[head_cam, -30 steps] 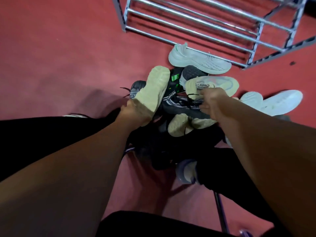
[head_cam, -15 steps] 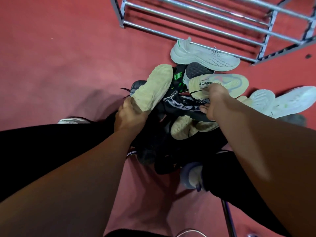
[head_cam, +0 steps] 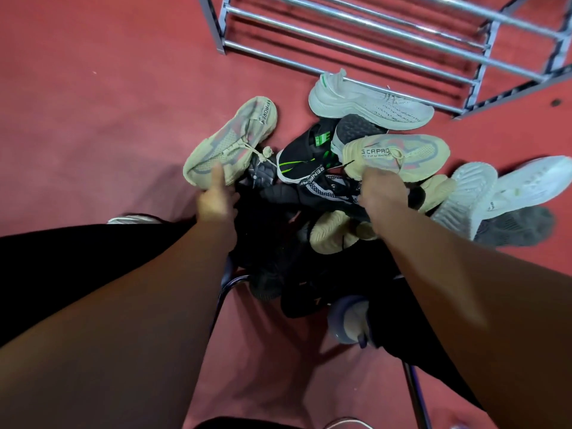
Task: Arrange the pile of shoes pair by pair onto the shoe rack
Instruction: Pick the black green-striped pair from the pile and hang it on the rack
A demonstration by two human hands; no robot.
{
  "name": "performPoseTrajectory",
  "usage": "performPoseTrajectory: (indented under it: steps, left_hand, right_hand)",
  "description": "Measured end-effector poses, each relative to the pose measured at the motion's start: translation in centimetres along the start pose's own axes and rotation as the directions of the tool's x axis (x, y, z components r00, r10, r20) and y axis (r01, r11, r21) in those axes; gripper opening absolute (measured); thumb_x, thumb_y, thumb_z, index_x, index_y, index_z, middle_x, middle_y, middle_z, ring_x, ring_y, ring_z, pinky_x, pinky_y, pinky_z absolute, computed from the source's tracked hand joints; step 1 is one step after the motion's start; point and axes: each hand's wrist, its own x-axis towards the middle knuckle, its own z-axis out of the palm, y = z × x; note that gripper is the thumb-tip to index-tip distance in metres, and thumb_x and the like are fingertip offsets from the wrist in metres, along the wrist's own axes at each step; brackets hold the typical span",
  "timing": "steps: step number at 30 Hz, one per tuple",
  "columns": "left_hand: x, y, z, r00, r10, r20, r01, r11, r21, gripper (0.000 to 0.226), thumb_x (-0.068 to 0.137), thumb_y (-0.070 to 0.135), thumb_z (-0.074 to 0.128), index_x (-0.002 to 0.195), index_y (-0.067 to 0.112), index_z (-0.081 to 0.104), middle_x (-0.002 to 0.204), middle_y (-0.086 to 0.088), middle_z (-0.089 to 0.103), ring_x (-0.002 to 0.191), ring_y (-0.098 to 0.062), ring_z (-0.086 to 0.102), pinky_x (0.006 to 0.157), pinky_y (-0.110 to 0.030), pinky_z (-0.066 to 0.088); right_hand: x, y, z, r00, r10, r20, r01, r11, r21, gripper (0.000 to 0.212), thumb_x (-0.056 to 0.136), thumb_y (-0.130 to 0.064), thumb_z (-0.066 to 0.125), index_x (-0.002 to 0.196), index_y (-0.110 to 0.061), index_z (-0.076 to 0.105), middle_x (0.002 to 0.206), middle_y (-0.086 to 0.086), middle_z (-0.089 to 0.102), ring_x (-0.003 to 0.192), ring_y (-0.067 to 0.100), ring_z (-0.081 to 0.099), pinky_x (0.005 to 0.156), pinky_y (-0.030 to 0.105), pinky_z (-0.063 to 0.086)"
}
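A pile of shoes lies on the red floor in front of me. My left hand grips a beige knit sneaker by its toe end, upper side facing up, at the pile's left. My right hand holds the matching beige sneaker lettered "CAPRO" at its collar, on top of the pile. Under them lie a black shoe with green stripes and a black-and-white shoe. The metal shoe rack stands beyond the pile, its bars bare.
A pale grey-green sneaker leans against the rack's lowest bar. Two white shoes, soles up, and a grey shoe lie at the right. Dark shoes fill the pile's near side between my black-clad legs. A chair leg shows below.
My left hand has turned its beige sneaker over from sole up to upper side up and swung it out to the left. My right hand keeps its hold on the other beige sneaker.
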Motion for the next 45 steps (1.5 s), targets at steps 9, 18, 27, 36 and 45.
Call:
performPoseTrajectory:
  steps: [9, 18, 27, 36, 45]
  left_hand:
    - [-0.6, -1.5, -1.5, 0.995, 0.089, 0.036, -0.067, 0.378, 0.923, 0.078, 0.069, 0.041, 0.068, 0.140, 0.043, 0.037, 0.147, -0.012, 0.042, 0.137, -0.044, 0.036, 0.115, -0.052, 0.034]
    - [-2.5, -1.7, -1.0, 0.944, 0.162, 0.289, -0.237, -0.278, 0.931, 0.042, 0.084, 0.023, 0.063, 0.126, 0.028, 0.057, 0.133, -0.014, 0.044, 0.127, -0.038, 0.041, 0.104, -0.045, 0.040]
    - [-3.4, 0.4, -1.3, 0.910, 0.154, 0.385, -0.412, 0.223, 0.884, 0.028, 0.073, 0.041, 0.077, 0.085, 0.020, 0.063, 0.080, 0.002, 0.067, 0.073, -0.019, 0.063, 0.058, -0.028, 0.042]
    - [-4.8, 0.8, 0.2, 0.893, 0.129, 0.432, -0.282, 0.908, 0.311, 0.026, 0.080, 0.027, 0.084, 0.089, 0.018, 0.061, 0.079, -0.001, 0.066, 0.063, -0.015, 0.059, 0.059, -0.025, 0.045]
    - [-2.9, -0.7, -0.3, 0.937, 0.049, 0.346, -0.299, 0.623, 0.723, 0.017, 0.090, 0.021, 0.067, 0.091, 0.004, 0.072, 0.084, -0.015, 0.068, 0.075, -0.031, 0.063, 0.069, -0.031, 0.047]
  right_hand:
    - [-2.5, 3.2, 2.9, 0.848, -0.398, 0.350, 0.508, 0.423, -0.750, 0.072, 0.086, -0.014, 0.061, 0.152, -0.023, 0.035, 0.150, 0.003, 0.042, 0.132, 0.032, 0.040, 0.107, 0.047, 0.033]
    - [-0.1, 3.2, -1.5, 0.840, -0.440, 0.317, 0.532, 0.555, -0.640, 0.020, 0.097, -0.022, 0.063, 0.111, -0.010, 0.056, 0.109, 0.017, 0.062, 0.104, 0.038, 0.060, 0.077, 0.037, 0.042]
    - [-1.1, 3.7, -3.9, 0.983, -0.175, 0.063, 0.185, 0.890, -0.416, 0.043, 0.098, -0.029, 0.054, 0.137, -0.013, 0.053, 0.127, 0.014, 0.065, 0.116, 0.034, 0.059, 0.085, 0.034, 0.041]
    - [-1.5, 1.5, -3.5, 0.970, -0.178, 0.162, 0.239, 0.798, -0.553, 0.042, 0.098, -0.030, 0.054, 0.134, -0.010, 0.052, 0.113, 0.016, 0.064, 0.107, 0.038, 0.063, 0.082, 0.037, 0.047]
    - [-2.2, -0.1, -0.6, 0.964, -0.135, 0.230, 0.168, 0.978, -0.128, 0.028, 0.080, -0.035, 0.042, 0.079, -0.012, 0.059, 0.103, 0.027, 0.072, 0.090, 0.041, 0.072, 0.083, 0.060, 0.060]
